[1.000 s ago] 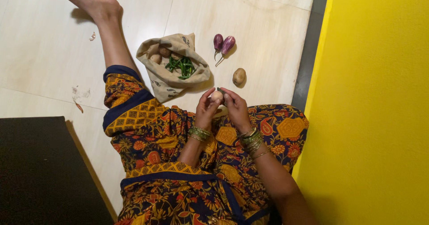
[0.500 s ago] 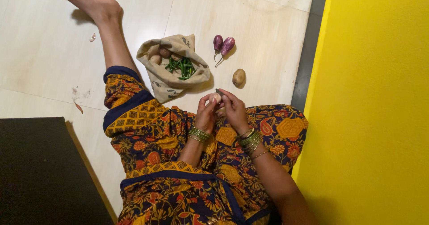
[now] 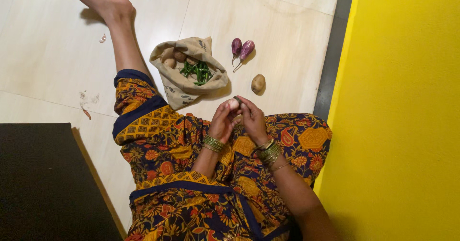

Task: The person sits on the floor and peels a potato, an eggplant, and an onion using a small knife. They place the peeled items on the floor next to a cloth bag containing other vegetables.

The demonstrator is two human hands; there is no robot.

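I sit on the floor with both hands raised over my lap. My left hand (image 3: pixel 222 122) cups a small pale round vegetable (image 3: pixel 233 104) from the left. My right hand (image 3: pixel 253 119) closes on the same vegetable from the right, with a small dark tip showing at its fingertips; I cannot tell what that tip is. Both wrists carry green and gold bangles. Just beyond my hands lies an open beige cloth bag (image 3: pixel 178 85) holding green chillies (image 3: pixel 196 71) and a few brown potatoes.
Two small purple aubergines (image 3: pixel 242 48) and a loose potato (image 3: pixel 258 83) lie on the pale tiled floor past my hands. A yellow wall (image 3: pixel 402 111) stands on the right. A black slab (image 3: pixel 43 178) lies at lower left. Peel scraps (image 3: pixel 86 107) dot the floor.
My hands have stayed on the small vegetable, with the fingers shifting slightly around it. The view has drifted a little; nothing else moved.
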